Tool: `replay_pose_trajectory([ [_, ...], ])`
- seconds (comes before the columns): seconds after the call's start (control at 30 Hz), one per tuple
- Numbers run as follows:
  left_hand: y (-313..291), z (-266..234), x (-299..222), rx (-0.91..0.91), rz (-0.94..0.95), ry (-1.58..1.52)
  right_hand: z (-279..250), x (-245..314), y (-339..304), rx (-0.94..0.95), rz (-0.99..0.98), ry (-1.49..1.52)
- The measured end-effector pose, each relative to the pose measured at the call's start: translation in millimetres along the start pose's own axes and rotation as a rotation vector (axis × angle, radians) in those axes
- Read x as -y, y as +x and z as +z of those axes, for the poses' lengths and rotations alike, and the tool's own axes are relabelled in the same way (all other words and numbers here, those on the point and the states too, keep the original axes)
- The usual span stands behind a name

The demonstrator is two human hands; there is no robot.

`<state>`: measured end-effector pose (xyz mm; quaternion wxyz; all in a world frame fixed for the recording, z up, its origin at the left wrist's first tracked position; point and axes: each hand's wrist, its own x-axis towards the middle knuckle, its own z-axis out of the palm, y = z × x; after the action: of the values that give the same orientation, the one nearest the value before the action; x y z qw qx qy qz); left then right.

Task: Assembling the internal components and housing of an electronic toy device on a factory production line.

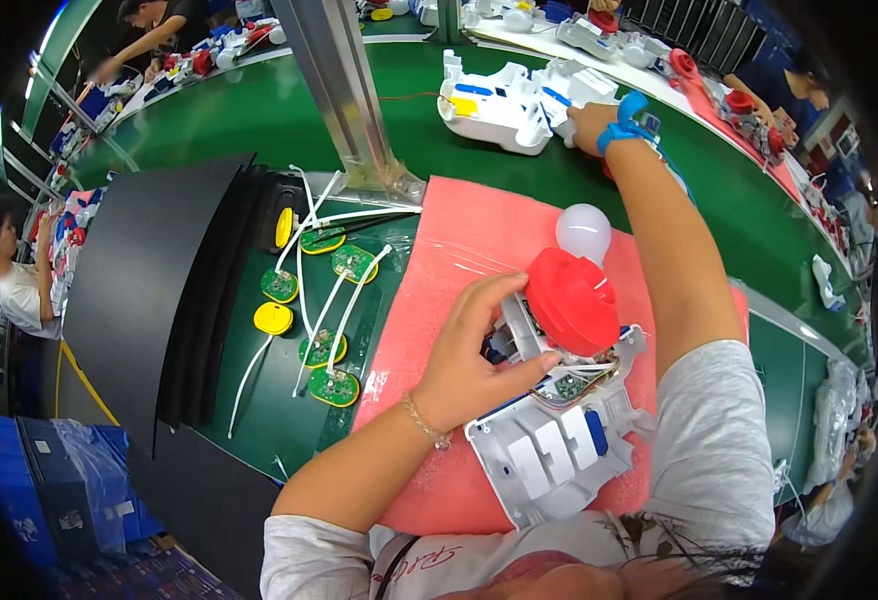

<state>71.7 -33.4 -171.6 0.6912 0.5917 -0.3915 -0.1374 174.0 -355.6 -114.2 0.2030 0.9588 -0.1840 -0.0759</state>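
The red round housing [571, 305] sits mid-mat on the pink foam mat [474, 240], over a white plastic shell [517, 462] that stretches toward the mat's near edge; whether the 2 are fastened I cannot tell. The left hand [471, 362] grips the housing from its left side, thumb low and fingers along the rim. The plastic looks light, stiff and rather slippery; the wires [591, 369] beneath seem fragile, so the red rim or the shell's solid walls look the safer hold. A white dome [583, 232] is just beyond the housing, toward the mat's far edge. The right hand [591, 125] is at another white shell [494, 100] on the green conveyor belt [399, 130]; whether it grips, I cannot tell. On the counter [289, 425], 5 green circuit boards [334, 388] lie beyond the mat's left edge; black sheets [149, 290] cover the counter's left edge.
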Motion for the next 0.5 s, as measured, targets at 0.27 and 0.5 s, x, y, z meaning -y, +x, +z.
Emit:
replay_pose_trajectory([
  [0.27,5,-2,5,0.002,-0.034,0.017,-3,-59,-96,-0.214,0.030,0.167],
  [0.5,7,2,-3,0.012,-0.012,-0.044,-19,-107,-251,-0.431,0.109,0.385],
])
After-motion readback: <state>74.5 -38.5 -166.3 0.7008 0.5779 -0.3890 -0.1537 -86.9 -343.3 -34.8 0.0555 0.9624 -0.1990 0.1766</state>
